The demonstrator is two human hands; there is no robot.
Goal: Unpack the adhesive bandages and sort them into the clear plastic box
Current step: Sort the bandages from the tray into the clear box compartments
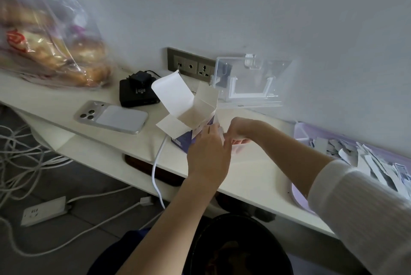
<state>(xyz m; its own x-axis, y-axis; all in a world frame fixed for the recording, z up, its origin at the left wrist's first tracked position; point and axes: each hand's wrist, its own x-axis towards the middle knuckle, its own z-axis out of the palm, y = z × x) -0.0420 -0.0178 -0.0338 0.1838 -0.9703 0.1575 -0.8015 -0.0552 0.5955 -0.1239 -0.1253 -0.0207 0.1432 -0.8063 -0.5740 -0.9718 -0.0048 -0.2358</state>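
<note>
Bandage carton (189, 139), purple and white, stood near the middle of the counter (255, 170), top flaps splayed open; contents hidden. Left hand (209, 154) lay against its right side; whether it gripped anything could not be told. Right hand (239, 131) was just beside it, fingers curled round a small white bandage strip (220, 135) between the two hands. Clear plastic box (246, 83) sat at the back edge against the wall, lid up, white dividers inside. Lavender tray (299, 133) at the right end held a heap of white paper strips (355, 157). Plastic bag (44, 37) at the left end held bread
</note>
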